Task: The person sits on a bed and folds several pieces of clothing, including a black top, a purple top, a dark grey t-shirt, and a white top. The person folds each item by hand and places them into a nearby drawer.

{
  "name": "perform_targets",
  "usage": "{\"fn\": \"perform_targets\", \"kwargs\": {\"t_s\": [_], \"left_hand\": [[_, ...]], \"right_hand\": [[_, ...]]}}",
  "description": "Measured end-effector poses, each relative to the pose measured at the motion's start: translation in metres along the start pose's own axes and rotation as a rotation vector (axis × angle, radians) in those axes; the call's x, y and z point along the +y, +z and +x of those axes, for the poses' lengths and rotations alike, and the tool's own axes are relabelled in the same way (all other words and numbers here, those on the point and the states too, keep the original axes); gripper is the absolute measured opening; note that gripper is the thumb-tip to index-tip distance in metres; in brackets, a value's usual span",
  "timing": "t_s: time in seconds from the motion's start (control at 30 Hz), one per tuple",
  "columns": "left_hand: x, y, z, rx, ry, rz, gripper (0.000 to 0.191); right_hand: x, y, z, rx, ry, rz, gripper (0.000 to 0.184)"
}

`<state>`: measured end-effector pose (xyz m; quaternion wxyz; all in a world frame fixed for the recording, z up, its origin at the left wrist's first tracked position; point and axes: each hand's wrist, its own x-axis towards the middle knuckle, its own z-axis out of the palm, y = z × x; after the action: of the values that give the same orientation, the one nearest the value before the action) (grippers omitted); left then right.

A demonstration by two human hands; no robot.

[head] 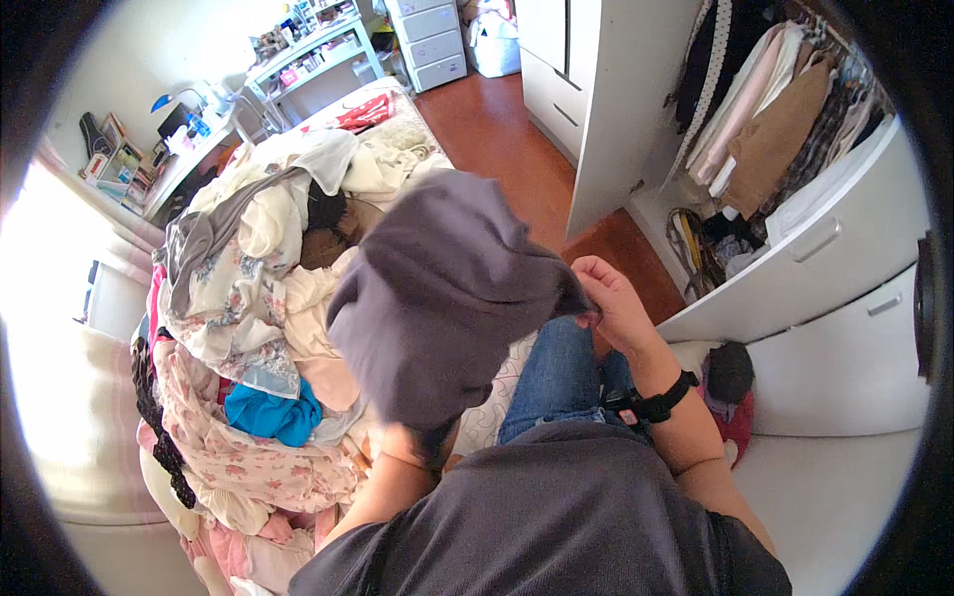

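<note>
A dark grey cloth garment (pixel 447 290) is spread in the air before me, slightly blurred. My right hand (pixel 613 302) pinches its right corner between thumb and fingers. My left forearm (pixel 395 465) reaches up beneath the garment's lower edge; the cloth hides my left hand, so its grip cannot be seen. Left of the garment, a large heap of clothes covers the bed. In it lie a floral sheer scarf (pixel 231 313), a bright blue cloth (pixel 274 411) and a pink floral garment (pixel 246 454).
At right stands an open wardrobe with hanging clothes (pixel 775 134) and a white front panel (pixel 842 223). Its door (pixel 618 97) juts out over the red-brown floor (pixel 492 141). White drawers (pixel 432 45) and a cluttered desk (pixel 186 160) stand at the far side.
</note>
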<state>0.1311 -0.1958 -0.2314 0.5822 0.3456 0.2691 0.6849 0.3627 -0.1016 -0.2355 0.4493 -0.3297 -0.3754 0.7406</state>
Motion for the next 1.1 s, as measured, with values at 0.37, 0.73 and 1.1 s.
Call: {"fn": "perform_targets", "kwargs": {"t_s": [0.37, 0.73, 1.1], "left_hand": [[-0.002, 0.008, 0.033, -0.033, -0.03, -0.051, 0.021], [0.007, 0.018, 0.012, -0.096, -0.007, 0.114, 0.015], [0.018, 0.064, 0.035, -0.312, -0.276, 0.429, 0.012]], "right_hand": [[-0.042, 0.002, -0.027, -0.207, -0.153, -0.155, 0.015], [-0.038, 0.024, -0.032, -0.136, -0.273, -0.706, 0.031], [-0.039, 0.025, -0.05, -0.443, -0.104, -0.561, 0.012]]}}
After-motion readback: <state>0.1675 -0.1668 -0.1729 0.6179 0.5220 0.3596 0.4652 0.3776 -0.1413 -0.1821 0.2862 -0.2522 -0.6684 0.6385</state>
